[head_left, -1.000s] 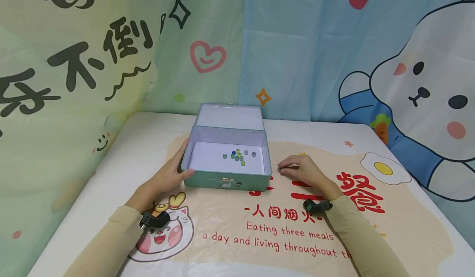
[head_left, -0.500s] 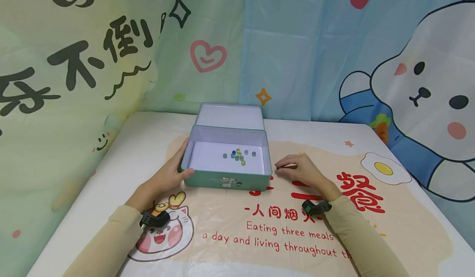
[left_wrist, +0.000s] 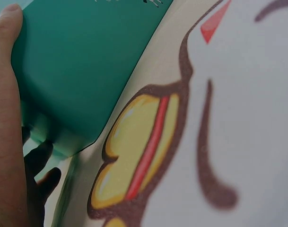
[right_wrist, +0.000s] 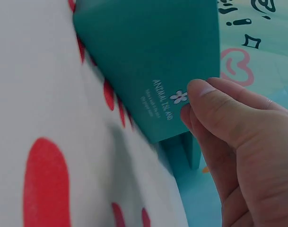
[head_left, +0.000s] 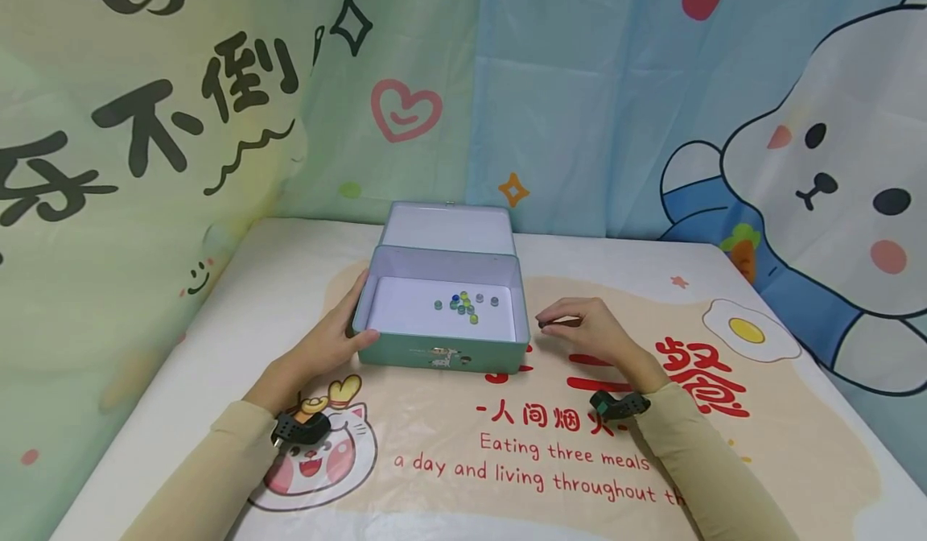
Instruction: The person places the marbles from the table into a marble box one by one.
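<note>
left hand gripping open tin, marbles inside

The tin box is teal outside, white inside, with a small white flower print. The marbles look green, blue and perhaps grey. The table mat is cream with red lettering; at 3 o'clock, a fried-egg drawing.

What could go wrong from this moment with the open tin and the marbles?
The marbles lie loose on the floor of the tin, so a nudge from the left hand gripping its corner could send them rolling. The right hand sits beside the tin; its fingertips look pinched, possibly on something small that could drop.
</note>
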`<action>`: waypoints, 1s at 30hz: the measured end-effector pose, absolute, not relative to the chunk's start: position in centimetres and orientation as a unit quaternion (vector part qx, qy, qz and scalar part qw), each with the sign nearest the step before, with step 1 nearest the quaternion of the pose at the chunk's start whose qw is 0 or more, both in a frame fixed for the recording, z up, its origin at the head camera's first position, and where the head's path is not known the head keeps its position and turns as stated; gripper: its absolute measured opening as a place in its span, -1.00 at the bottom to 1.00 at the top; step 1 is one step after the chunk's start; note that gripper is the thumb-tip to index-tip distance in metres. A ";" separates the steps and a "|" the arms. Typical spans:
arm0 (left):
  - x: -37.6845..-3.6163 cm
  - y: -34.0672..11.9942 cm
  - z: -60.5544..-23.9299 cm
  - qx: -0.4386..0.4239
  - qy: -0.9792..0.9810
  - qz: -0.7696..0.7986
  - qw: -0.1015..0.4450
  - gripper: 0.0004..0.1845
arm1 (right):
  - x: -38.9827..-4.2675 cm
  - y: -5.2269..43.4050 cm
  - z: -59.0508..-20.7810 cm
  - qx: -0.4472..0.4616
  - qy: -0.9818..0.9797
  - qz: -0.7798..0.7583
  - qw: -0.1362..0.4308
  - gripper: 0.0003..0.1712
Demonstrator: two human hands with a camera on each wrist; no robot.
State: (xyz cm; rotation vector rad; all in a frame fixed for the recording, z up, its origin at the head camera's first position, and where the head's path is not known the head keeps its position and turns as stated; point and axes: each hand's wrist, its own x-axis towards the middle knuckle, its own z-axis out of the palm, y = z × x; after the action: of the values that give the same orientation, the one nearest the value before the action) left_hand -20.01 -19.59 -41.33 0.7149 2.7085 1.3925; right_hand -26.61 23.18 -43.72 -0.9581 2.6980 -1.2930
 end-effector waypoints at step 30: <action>-22.5 -20.9 -45.3 0.227 0.874 0.429 -0.017 0.02 | -26.1 21.5 -38.5 -0.343 0.852 -0.395 -0.017 -0.75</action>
State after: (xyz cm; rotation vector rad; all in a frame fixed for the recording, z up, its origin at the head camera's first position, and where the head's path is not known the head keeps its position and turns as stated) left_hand -22.48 -20.89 -45.34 0.7220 2.7767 1.3628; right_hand -26.11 21.49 -38.52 -1.0903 2.7067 -1.2542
